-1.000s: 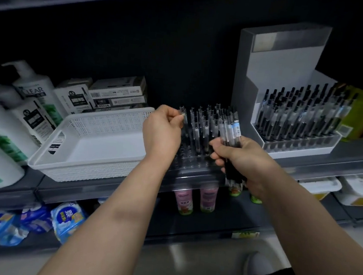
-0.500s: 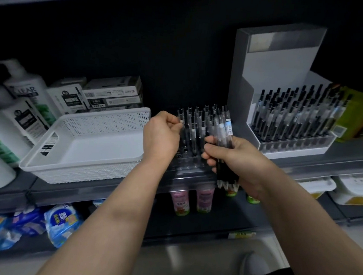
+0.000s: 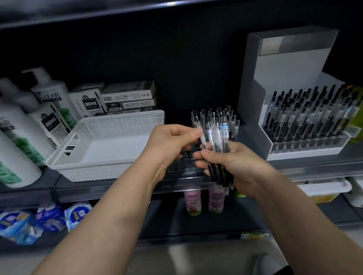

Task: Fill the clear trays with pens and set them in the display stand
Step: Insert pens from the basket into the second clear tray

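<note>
Clear tray (image 3: 182, 167) on the shelf (image 3: 105, 189) holds pens (image 3: 213, 116); right hand (image 3: 239, 166) grips a pen bundle (image 3: 220, 138), left hand (image 3: 169, 143) pinches a single pen (image 3: 202, 139) beside a white basket (image 3: 109, 153).

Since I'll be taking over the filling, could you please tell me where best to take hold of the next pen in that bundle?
Pinch its clear upper barrel, coming from the left. The right hand grips the pen bundle round the black lower ends, so only the fanned-out tops stand free, as the left hand pinches one pen now.

Left hand (image 3: 171, 146), right hand (image 3: 237, 164), fingers curled
</note>
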